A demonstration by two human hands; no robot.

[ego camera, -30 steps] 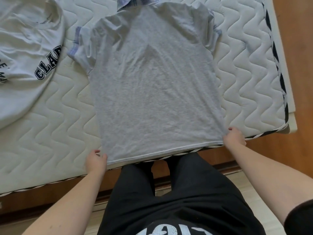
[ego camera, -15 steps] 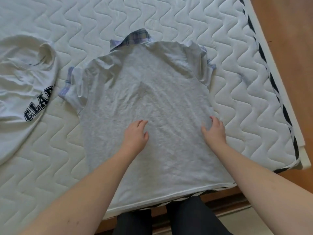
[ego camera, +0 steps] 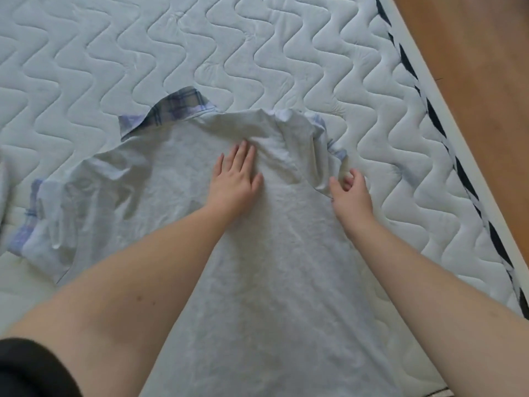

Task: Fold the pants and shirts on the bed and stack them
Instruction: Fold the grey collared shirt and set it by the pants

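A grey polo shirt (ego camera: 177,202) with a plaid collar lies back-up on the white quilted mattress (ego camera: 286,53), collar away from me. My left hand (ego camera: 233,181) presses flat on the upper back of the shirt, fingers straight. My right hand (ego camera: 350,193) sits at the shirt's right armpit edge beside the bunched right sleeve, fingers loosely curved, holding nothing that I can see. The left sleeve with plaid cuff spreads out toward the left.
The mattress's black-and-white edge trim (ego camera: 458,167) runs diagonally on the right, with wooden floor (ego camera: 481,67) beyond it. A sliver of another white garment (ego camera: 2,190) shows at the far left edge.
Both hands slid up the shirt from its lower middle toward the shoulders. The view moved forward, so the white printed shirt on the left is almost out of frame.
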